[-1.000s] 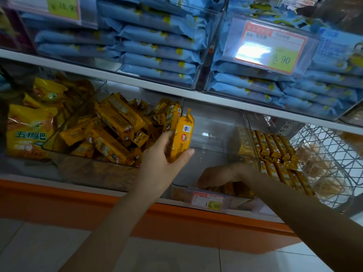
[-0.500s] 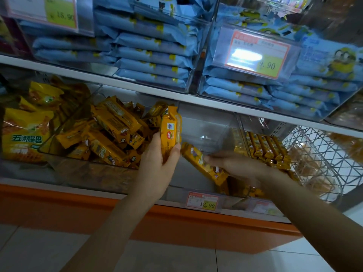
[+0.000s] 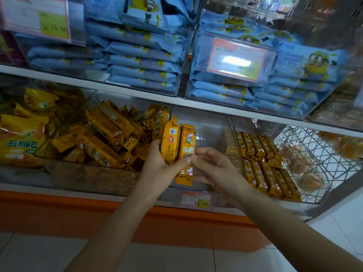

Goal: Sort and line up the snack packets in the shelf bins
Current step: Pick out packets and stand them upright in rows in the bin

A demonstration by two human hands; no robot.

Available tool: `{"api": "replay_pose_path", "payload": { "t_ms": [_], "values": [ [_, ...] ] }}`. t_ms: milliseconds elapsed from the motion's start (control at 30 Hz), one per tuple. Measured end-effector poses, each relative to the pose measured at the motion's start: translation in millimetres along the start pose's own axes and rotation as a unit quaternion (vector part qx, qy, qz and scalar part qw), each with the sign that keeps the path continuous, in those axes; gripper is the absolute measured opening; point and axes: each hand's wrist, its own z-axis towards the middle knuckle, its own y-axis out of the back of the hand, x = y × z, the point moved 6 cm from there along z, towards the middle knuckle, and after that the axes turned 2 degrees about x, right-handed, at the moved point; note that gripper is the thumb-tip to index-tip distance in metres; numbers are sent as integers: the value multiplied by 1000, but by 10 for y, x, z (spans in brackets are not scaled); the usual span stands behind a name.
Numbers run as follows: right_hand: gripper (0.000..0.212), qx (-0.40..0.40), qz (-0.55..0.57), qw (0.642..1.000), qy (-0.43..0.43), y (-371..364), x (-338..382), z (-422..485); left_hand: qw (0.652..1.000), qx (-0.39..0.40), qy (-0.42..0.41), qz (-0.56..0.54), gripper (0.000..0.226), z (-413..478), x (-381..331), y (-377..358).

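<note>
Two packets are gripped by left hand and right hand; some rows are lined, a heap is left unsorted.

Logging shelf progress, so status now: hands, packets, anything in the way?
Left hand grips upright yellow packet. Right hand pinches second packet, touching beside it. Both in front of clear middle bin; nothing seen blocking.
</note>
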Motion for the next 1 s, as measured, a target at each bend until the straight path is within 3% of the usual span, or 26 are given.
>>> {"api": "replay_pose_path", "payload": {
  "t_ms": [167,300,433,533,667,767,867,1000],
  "values": [
    [24,-4,-127,992,2,111,78,75,998,-36,15,-40,49,35,21,106],
    [53,-31,-221,967,-124,459,-61,266,997,-55,21,-52,54,72,32,192],
    [65,-57,-248,937,-238,561,-331,394,997,-54,17,-49,54,90,52,201],
    [60,-54,-250,933,-251,458,-545,565,997,-52,10,-48,53,89,55,203],
    [48,-57,-333,923,-184,401,-580,833,997,-53,4,-49,50,96,61,231],
    [53,-42,-381,912,-144,458,-620,953,997,-56,6,-52,51,101,66,256],
    [62,14,-458,872,-171,480,-788,1048,996,-61,6,-58,51,105,69,282],
    [21,68,-564,803,-181,443,-923,1112,996,-60,4,-60,49,108,59,264]
  ]
}}
